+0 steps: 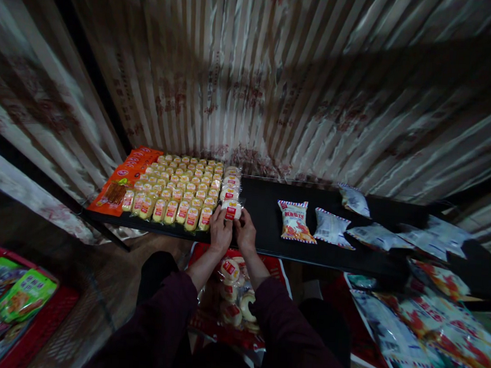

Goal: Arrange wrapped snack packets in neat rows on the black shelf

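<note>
At the front edge of the black shelf (260, 218), my left hand (220, 231) and my right hand (245, 229) close from both sides on a round white packaged cake (231, 210) with a red label. Behind it, more white packaged cakes (231, 182) run in a line toward the curtain. Just left of that line stand tight rows of yellow packaged cakes (178, 190) with orange labels. Below my forearms, a red basket (283, 276) holds several loose white packaged cakes (230, 270).
Flat orange snack bags (123, 181) lie at the shelf's left end. To the right are a white, red and blue snack bag (295, 221) and several silvery bags (332, 228). Baskets of snacks stand at lower left (58, 300) and lower right (360, 349). A striped curtain (253, 67) hangs behind.
</note>
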Demonstrator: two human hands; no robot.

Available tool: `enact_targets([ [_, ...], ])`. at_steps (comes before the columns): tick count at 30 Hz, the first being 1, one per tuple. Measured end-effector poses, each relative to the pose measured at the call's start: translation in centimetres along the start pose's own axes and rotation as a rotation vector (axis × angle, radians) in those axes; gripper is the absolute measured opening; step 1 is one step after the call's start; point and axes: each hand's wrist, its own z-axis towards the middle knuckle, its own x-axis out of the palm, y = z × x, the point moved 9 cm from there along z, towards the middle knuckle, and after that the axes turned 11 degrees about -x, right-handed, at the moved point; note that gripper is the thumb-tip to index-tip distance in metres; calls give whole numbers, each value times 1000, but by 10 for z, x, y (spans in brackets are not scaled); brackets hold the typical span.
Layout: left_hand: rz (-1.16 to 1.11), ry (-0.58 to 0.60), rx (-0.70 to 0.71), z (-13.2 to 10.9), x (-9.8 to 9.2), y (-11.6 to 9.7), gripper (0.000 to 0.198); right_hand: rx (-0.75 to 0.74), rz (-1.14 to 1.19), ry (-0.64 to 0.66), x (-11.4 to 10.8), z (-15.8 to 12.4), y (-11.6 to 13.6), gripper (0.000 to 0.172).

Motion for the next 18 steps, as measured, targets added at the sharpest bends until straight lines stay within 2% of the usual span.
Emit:
enact_targets([
  [4,61,-10,48,1,1,-6,47,-10,24,-4,5,5,-3,53],
  [10,93,34,96,4,9,-11,51,-37,-1,6,8,15,-3,51],
  [18,104,34,165,8,17,-11,48,-40,-34,17,12,26,-7,48],
])
